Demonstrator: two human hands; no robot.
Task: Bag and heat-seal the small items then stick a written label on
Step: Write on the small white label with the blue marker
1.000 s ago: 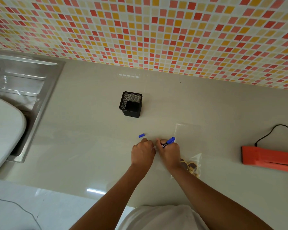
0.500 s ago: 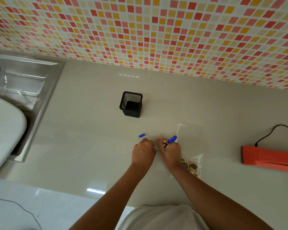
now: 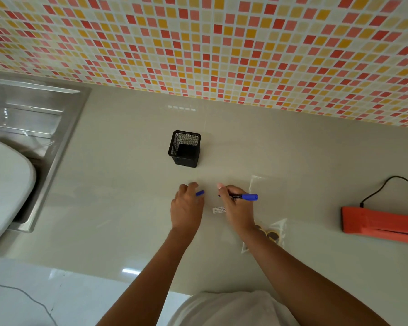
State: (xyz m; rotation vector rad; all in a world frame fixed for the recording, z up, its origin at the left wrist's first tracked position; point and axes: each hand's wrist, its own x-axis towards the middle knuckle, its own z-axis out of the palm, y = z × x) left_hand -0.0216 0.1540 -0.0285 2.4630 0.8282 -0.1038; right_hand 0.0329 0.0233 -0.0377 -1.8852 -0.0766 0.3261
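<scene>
No text could be read anywhere. A small white label (image 3: 219, 210) lay on the counter, just left of the right hand (image 3: 238, 209) and to the right of the left hand (image 3: 187, 209); it carried a few lines of dark marks, too small and blurred to make out. The blue marker (image 3: 244, 196) gripped in the right hand had a line of pale print along its black barrel, also too small to read.

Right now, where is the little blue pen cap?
The pen cap lies on the counter at the left hand's fingertips, just in front of the black mesh cup and left of the marker.
</scene>
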